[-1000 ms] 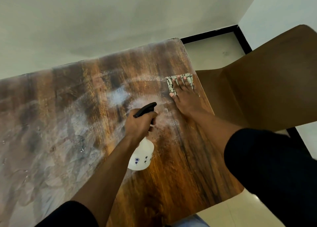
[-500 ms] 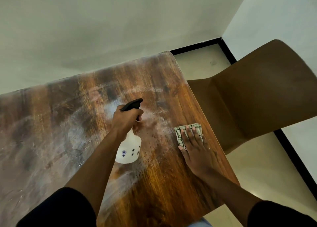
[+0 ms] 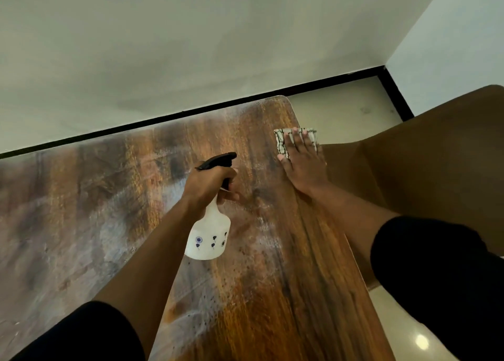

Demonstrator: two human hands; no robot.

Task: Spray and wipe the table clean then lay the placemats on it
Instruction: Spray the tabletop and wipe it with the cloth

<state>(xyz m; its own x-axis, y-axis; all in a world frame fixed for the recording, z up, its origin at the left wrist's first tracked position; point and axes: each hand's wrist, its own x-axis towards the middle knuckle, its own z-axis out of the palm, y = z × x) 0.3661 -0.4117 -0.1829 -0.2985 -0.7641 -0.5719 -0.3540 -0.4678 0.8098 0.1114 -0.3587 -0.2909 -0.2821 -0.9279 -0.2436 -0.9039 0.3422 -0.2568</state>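
Your right hand (image 3: pixel 301 164) slid cloth (image 3: pixel 296 139) forward from mid-edge half second ago; palm flat, fingers spread, pinning cloth near table (image 3: pixel 313 292) far right corner. Left hand (image 3: pixel 210 182) clenched on spray bottle (image 3: pixel 208 236), held left of cloth. Haze remains left of that hand. Wiping likely unfinished. No placemats visible.

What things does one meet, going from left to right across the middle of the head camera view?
Hazy part of the table → left hand holding the spray bottle → right hand pressing the cloth → brown chair.
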